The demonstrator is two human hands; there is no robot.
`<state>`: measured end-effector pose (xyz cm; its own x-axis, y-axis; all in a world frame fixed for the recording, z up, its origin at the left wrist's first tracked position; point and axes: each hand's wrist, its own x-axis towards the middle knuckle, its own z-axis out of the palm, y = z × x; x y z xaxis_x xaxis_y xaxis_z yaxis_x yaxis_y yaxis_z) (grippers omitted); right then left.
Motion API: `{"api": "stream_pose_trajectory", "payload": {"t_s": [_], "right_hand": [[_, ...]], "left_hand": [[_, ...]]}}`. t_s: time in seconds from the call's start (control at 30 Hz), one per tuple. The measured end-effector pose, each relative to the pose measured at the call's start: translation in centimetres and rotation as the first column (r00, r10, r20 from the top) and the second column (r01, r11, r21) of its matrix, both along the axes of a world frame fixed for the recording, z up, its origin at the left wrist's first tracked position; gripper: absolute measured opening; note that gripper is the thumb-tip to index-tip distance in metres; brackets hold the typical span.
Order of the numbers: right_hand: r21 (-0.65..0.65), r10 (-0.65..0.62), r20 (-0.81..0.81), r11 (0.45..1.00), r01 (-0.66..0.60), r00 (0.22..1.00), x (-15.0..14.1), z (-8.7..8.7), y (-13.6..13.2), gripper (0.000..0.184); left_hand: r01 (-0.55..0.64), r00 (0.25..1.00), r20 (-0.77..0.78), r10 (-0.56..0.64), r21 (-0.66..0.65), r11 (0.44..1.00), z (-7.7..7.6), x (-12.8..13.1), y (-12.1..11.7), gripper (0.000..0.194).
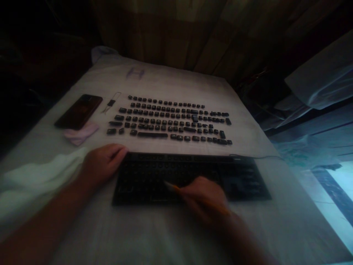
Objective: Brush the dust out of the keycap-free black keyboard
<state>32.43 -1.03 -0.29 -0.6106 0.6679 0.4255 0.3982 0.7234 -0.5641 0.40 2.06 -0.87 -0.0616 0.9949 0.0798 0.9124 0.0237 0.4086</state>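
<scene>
Keyboard [242,180] dark, blurred, key spots hard to make out; my right hand [206,195] hides part of it, plus middle of brush [177,189]; brush pinched in right fingers, tip over keyboard, contact unclear; my left hand [102,162] curled at keyboard's far left corner, cannot tell if gripping; brush tip points left, slightly away; keyboard's long axis left to right.
</scene>
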Motion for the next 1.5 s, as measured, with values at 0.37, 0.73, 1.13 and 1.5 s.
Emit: {"api": "stream_pose_trajectory", "payload": {"t_s": [0.37, 0.73, 1.13, 1.5], "right_hand": [[-0.002, -0.071, -0.083, 0.997, 0.071, 0.994, 0.3, 0.9, -0.1, 0.019], [0.018, -0.038, -0.066, 0.999, 0.04, 0.997, 0.0, 0.8, -0.1, 0.02], [-0.13, -0.255, -0.273, 0.965, 0.226, 0.928, -0.5, 1.0, -0.6, 0.024], [0.06, -0.262, -0.202, 0.959, 0.279, 0.944, -2.5, 2.1, -1.5, 0.012]], "left_hand": [[0.006, 1.0, 0.003, -0.006, 0.023, 1.0, 0.0, 0.0, -0.1, 0.041], [0.007, 1.0, 0.013, -0.006, -0.006, 1.0, 0.2, 0.1, -0.1, 0.042], [0.009, 1.0, 0.025, -0.008, -0.017, 1.0, 0.0, 0.0, -0.1, 0.045], [0.026, 0.999, 0.042, -0.026, 0.004, 1.0, -0.4, -0.3, -0.2, 0.044]]}}
